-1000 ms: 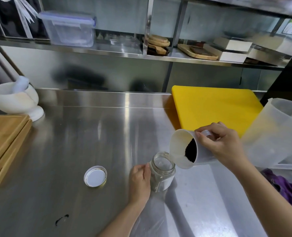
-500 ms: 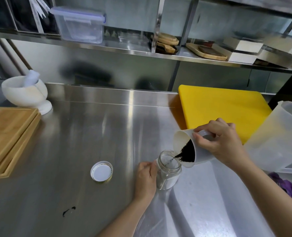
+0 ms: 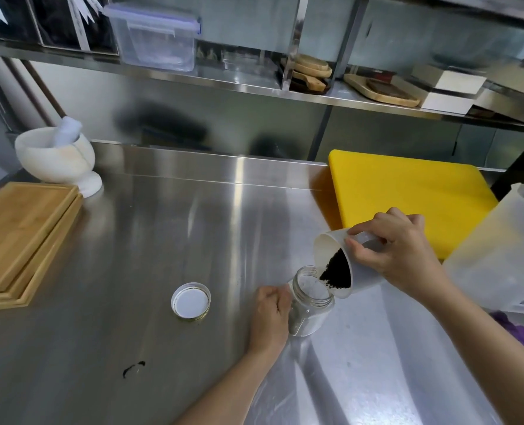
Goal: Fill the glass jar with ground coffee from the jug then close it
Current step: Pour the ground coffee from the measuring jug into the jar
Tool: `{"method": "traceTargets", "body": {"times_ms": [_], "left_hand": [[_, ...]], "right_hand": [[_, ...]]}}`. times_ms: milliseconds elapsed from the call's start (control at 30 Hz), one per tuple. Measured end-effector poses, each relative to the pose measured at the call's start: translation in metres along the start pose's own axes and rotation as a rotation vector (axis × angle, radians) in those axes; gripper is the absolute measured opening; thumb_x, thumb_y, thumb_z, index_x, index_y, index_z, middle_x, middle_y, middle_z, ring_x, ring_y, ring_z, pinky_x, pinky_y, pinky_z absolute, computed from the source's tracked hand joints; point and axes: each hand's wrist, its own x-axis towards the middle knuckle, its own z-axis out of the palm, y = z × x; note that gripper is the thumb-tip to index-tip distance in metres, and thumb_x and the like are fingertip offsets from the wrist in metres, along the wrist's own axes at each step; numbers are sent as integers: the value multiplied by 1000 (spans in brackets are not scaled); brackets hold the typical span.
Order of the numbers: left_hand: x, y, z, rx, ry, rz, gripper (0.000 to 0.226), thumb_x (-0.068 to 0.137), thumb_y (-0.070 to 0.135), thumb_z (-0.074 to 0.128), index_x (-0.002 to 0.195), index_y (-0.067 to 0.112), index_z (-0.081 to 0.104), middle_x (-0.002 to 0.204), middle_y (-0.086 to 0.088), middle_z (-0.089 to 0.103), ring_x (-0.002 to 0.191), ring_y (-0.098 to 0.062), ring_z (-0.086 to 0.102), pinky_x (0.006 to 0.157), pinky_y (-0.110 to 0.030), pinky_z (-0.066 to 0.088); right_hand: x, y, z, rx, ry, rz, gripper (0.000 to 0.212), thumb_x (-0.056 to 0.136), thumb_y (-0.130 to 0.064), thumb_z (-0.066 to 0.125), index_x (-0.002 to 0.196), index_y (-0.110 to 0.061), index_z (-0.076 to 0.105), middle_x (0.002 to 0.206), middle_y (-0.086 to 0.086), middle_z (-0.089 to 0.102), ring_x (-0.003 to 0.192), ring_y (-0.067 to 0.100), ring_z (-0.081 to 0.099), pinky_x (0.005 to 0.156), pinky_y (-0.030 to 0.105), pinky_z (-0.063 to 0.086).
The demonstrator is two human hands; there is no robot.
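Observation:
A clear glass jar stands open on the steel counter. My left hand grips its left side. My right hand holds a white plastic jug tipped steeply to the left, its lip right over the jar's mouth. Dark ground coffee lies heaped at the jug's lower edge, just at the jar's rim. The jar's lid lies upside down on the counter, to the left of my left hand.
A yellow cutting board lies behind the jug. A big translucent container stands at the right. Wooden boards and a white mortar with pestle sit at the left. A dark smudge marks the counter.
The jug has come down and tipped further, from beside the jar to over its mouth. The coffee has slid to the jug's lip. My left hand has stayed on the jar.

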Motion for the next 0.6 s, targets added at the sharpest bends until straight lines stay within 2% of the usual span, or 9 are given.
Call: {"method": "traceTargets", "body": {"times_ms": [100,167,267,400,467,600], "left_hand": [[0,1,0,-4,12,2,31,93,33,42,64,24,49,90,1,49,74,-11,54,65,-10,39],[0,2,-1,15,17,12,34,93,32,41,61,24,48,86,2,48,73,-11,53,66,-11,38],[-1,4,-2,38,30,41,37,94,30,41,57,25,46,79,7,45,72,-6,52,68,-9,36],[-2,6,-2,18,24,19,35,94,31,41,59,26,47,81,11,44,76,-17,55,76,-23,39],[-1,6,-2,26,29,21,37,94,31,41,58,25,47,80,10,44,77,-21,56,77,-26,41],[0,5,-2,61,32,38,39,94,32,41,56,22,47,80,7,44,75,-19,55,71,-18,36]], "right_hand": [[1,-1,1,-20,16,-9,34,74,-48,56,74,-17,70,59,0,55,66,20,40,65,30,14],[0,-1,1,-20,14,-17,38,74,-50,52,73,-17,70,58,1,54,65,21,40,66,32,15],[0,0,6,-66,-9,-58,37,75,-48,52,72,-16,70,56,-1,53,66,14,34,68,36,20],[0,1,12,-114,-28,-119,36,77,-46,53,73,-15,70,60,-9,44,68,10,30,69,35,19],[0,1,14,-127,-29,-136,36,77,-46,52,73,-15,70,62,-10,44,69,10,29,69,34,18],[0,3,17,-122,-4,-129,35,78,-46,53,72,-15,70,60,-6,49,69,7,27,69,33,17]]}}
